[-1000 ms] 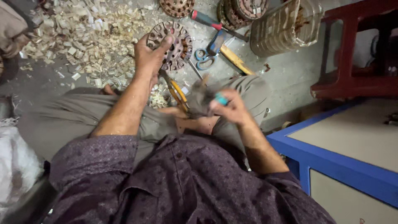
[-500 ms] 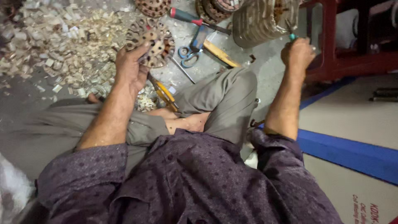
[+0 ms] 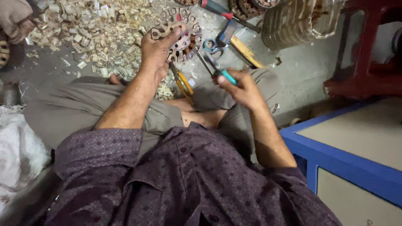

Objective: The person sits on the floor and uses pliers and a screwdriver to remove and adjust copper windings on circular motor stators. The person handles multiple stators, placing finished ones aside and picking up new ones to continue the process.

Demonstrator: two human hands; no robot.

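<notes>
My left hand (image 3: 157, 50) presses down on a round, rusty slotted metal core (image 3: 184, 31) lying on the floor in front of me. My right hand (image 3: 242, 88) is closed on a thin metal tool with a teal handle (image 3: 226, 76), whose tip points up-left towards the core. Yellow-handled pliers (image 3: 182, 81) lie by my knee, between the two hands. I sit cross-legged, with my grey trousers and purple shirt filling the lower view.
A heap of pale scraps (image 3: 96, 29) covers the floor at upper left. Blue-handled scissors (image 3: 213, 44), a red-handled screwdriver (image 3: 217, 9) and a wire basket (image 3: 293, 21) lie ahead. A red stool (image 3: 368, 62) and a blue-edged cabinet (image 3: 343, 155) stand on the right.
My right hand reached out to the far right by the basket, then came back to the middle holding the teal-handled tool. My left hand stayed on the round core.
</notes>
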